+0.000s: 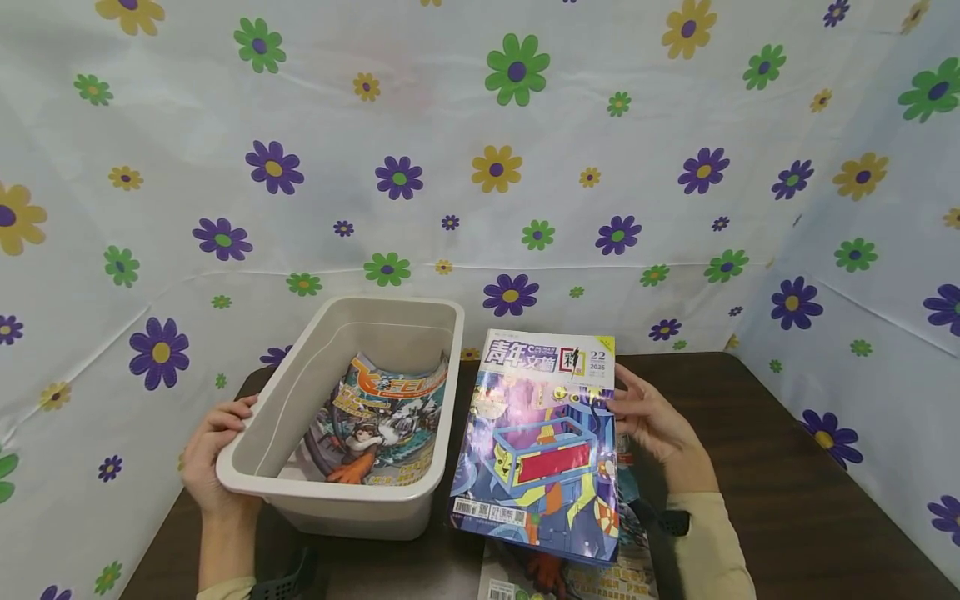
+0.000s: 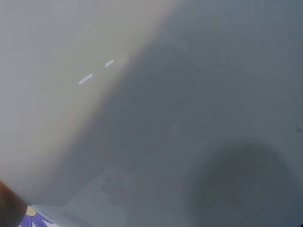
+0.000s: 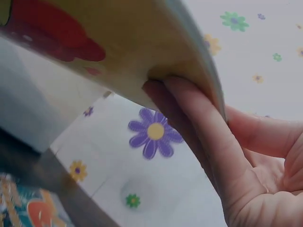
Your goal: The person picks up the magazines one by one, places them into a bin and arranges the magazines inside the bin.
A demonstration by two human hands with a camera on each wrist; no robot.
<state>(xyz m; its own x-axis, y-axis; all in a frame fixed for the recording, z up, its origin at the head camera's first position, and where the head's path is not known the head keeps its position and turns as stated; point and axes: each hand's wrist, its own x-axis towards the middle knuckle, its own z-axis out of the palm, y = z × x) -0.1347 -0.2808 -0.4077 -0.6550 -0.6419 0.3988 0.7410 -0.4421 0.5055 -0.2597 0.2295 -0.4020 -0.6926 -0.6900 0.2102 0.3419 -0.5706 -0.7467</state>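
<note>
My left hand [image 1: 213,454] grips the left rim of a light grey plastic bin [image 1: 251,462], with fingers over its edge. Inside the bin lies a magazine [image 1: 382,425] with an orange title and an animal figure on its cover. The bin's wall [image 2: 156,104] fills the left wrist view. My right hand [image 1: 656,417] pinches the right edge of a magazine [image 1: 540,467] with a mostly blue and purple cover, held up beside the bin. In the right wrist view, fingers [image 3: 203,123] lie along the underside of that magazine [image 3: 128,52], thumb on its other face.
Below the held magazine, another magazine [image 1: 577,579] lies on the dark wooden table [image 1: 757,475], partly covered from view. A white cloth with printed flowers [image 1: 450,150] hangs behind the table and along its right side.
</note>
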